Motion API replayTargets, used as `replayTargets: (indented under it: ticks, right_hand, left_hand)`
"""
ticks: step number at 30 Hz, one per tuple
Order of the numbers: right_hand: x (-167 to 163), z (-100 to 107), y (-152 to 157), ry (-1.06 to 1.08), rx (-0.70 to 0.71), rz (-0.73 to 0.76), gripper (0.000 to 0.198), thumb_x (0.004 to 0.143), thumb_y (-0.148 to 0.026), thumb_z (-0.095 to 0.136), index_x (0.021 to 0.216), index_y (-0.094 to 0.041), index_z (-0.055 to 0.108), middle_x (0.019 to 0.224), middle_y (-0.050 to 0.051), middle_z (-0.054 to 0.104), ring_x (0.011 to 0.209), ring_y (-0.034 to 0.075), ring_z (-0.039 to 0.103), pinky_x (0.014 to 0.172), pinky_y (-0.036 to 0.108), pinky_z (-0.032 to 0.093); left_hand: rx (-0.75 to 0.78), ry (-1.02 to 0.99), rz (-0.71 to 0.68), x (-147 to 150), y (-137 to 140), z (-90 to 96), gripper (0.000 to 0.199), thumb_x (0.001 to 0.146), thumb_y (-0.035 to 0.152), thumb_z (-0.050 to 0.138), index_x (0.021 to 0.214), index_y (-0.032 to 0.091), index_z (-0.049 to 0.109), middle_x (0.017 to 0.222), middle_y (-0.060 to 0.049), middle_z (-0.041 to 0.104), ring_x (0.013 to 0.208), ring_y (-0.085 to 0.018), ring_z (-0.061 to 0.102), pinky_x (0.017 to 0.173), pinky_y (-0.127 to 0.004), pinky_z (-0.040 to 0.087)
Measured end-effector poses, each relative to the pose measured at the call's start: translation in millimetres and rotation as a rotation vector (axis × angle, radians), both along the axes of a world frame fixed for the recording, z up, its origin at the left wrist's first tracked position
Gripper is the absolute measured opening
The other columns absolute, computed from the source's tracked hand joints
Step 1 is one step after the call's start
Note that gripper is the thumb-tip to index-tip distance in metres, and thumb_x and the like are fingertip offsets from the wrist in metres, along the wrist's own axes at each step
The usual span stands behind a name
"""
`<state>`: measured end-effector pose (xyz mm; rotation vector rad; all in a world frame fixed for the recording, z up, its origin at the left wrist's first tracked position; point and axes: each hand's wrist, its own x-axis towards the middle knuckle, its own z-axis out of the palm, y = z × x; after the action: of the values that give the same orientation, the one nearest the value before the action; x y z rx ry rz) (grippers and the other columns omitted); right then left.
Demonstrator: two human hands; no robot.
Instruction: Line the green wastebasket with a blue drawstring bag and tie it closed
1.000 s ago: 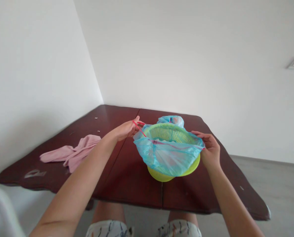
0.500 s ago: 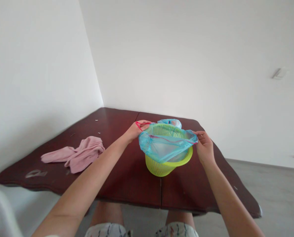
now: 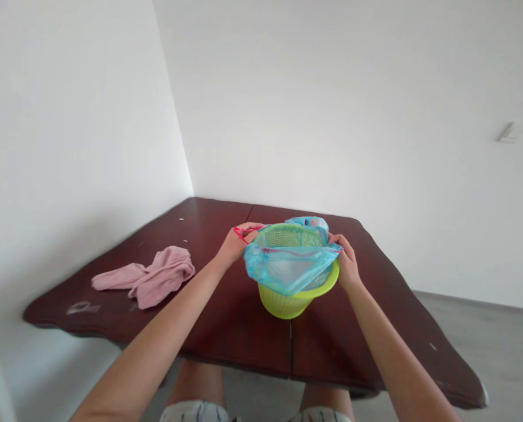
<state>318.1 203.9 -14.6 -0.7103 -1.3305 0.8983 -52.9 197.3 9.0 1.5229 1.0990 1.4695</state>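
Head view: blue bag (image 3: 290,272) held over green basket (image 3: 285,302)

Basket sits mid-bench, nearer the near edge; bag drapes its mouth and near side, leaving the lower near wall bare. Left hand (image 3: 239,241): fingers bent, apparently pinching the bag's left edge, red drawstring (image 3: 240,234) looped across them. Right hand (image 3: 347,258): fingers closed on the bag's right edge, beside the rim.

Risks (judged): thin film could tear if both hands pull hard apart; the edge could slip inward if either pinch loosens; uneven pull on the sides might tip the light basket.

Surface: bench (image 3: 226,328) dark red-brown, glossy, seamed, wavy-edged. Pink cloth (image 3: 164,275) lies crumpled at left; bunched blue plastic (image 3: 311,223) beyond the basket, unclear whether separate.

Room: white walls (image 3: 331,105) meeting at far left, switch plate (image 3: 513,132) at right, grey floor (image 3: 485,340).
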Motion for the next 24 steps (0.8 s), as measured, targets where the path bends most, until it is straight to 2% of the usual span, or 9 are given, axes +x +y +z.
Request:
replayTargets:
  ticks: [2, 6, 7, 9, 12, 17, 20, 22, 24]
  right_hand:
    - [-8.7, 0.4, 6.3, 0.014, 0.005, 0.024, 0.027, 0.089, -0.049, 0.08, 0.089, -0.029, 0.063, 0.103, 0.0, 0.081, 0.082, 0.022, 0.063, 0.075, 0.033, 0.051]
    - [-24.0, 13.5, 27.1, 0.028, 0.014, 0.082, 0.024, 0.081, -0.048, 0.078, 0.081, -0.029, 0.065, 0.121, 0.005, 0.087, 0.115, 0.033, 0.073, 0.095, 0.042, 0.059]
    - [-26.1, 18.8, 33.2, 0.033, 0.008, 0.102, 0.019, 0.077, -0.045, 0.077, 0.078, -0.028, 0.066, 0.121, 0.006, 0.088, 0.117, 0.035, 0.073, 0.098, 0.044, 0.06]
    - [-28.2, 29.6, 45.2, 0.046, -0.015, 0.142, 0.011, 0.071, -0.038, 0.072, 0.073, -0.028, 0.067, 0.11, 0.007, 0.088, 0.106, 0.034, 0.074, 0.093, 0.045, 0.059]
    - [-29.4, 41.1, 60.1, 0.064, -0.059, 0.18, 0.008, 0.067, -0.035, 0.069, 0.07, -0.029, 0.065, 0.093, 0.006, 0.084, 0.082, 0.028, 0.067, 0.077, 0.04, 0.054]
    - [-34.3, 45.1, 75.6, 0.068, -0.135, 0.24, 0.021, 0.075, -0.044, 0.072, 0.066, -0.029, 0.061, 0.068, 0.004, 0.065, 0.062, 0.023, 0.053, 0.06, 0.037, 0.045]
    - [-36.5, 47.3, 82.6, 0.059, -0.165, 0.264, 0.043, 0.088, -0.061, 0.074, 0.064, -0.028, 0.058, 0.067, 0.004, 0.062, 0.062, 0.024, 0.061, 0.06, 0.038, 0.05]
    - [-37.4, 49.8, 86.3, 0.032, -0.198, 0.245, 0.058, 0.097, -0.075, 0.074, 0.067, -0.027, 0.062, 0.069, 0.004, 0.066, 0.061, 0.024, 0.065, 0.059, 0.037, 0.05]
    - [-38.4, 51.6, 88.7, -0.026, -0.226, 0.203, 0.062, 0.098, -0.083, 0.083, 0.075, -0.026, 0.069, 0.072, 0.003, 0.07, 0.06, 0.022, 0.066, 0.056, 0.034, 0.048]
  left_hand:
    - [0.008, -0.001, 0.03, -5.3, -12.5, 0.6, 0.039, 0.093, 0.046, 0.092, 0.124, 0.021, 0.095, 0.131, -0.017, 0.094, 0.123, -0.039, 0.087, 0.115, -0.055, 0.067]
    - [0.04, -0.027, 0.085, -13.2, -33.5, 10.3, 0.039, 0.097, 0.047, 0.096, 0.127, 0.022, 0.095, 0.136, -0.016, 0.093, 0.131, -0.039, 0.086, 0.121, -0.053, 0.066]
    - [0.051, -0.045, 0.09, -13.9, -35.8, 14.4, 0.039, 0.099, 0.05, 0.096, 0.126, 0.021, 0.094, 0.136, -0.017, 0.093, 0.132, -0.039, 0.086, 0.122, -0.053, 0.065]
    - [0.056, -0.11, 0.08, -13.4, -35.5, 22.8, 0.045, 0.104, 0.059, 0.093, 0.126, 0.02, 0.093, 0.137, -0.018, 0.093, 0.129, -0.039, 0.087, 0.121, -0.053, 0.066]
    - [0.002, -0.283, 0.031, -8.6, -25.7, 33.0, 0.048, 0.109, 0.066, 0.088, 0.13, 0.022, 0.086, 0.141, -0.018, 0.092, 0.124, -0.036, 0.09, 0.111, -0.051, 0.07]
    - [-0.033, -0.468, -0.064, 3.1, -2.7, 50.6, 0.045, 0.109, 0.067, 0.084, 0.117, 0.023, 0.078, 0.144, -0.018, 0.091, 0.133, -0.036, 0.087, 0.096, -0.042, 0.072]
    - [-0.045, -0.349, -0.152, 3.1, 12.9, 70.1, 0.054, 0.11, 0.077, 0.075, 0.115, 0.023, 0.083, 0.146, -0.018, 0.09, 0.139, -0.038, 0.084, 0.105, -0.045, 0.07]
    - [-0.066, -0.121, -0.145, -2.3, 26.3, 83.0, 0.063, 0.111, 0.083, 0.07, 0.118, 0.024, 0.089, 0.147, -0.018, 0.089, 0.139, -0.041, 0.083, 0.109, -0.048, 0.067]
    - [-0.082, 0.11, -0.087, -9.3, 40.9, 89.9, 0.065, 0.109, 0.087, 0.072, 0.116, 0.025, 0.094, 0.142, -0.017, 0.091, 0.134, -0.043, 0.083, 0.109, -0.048, 0.065]
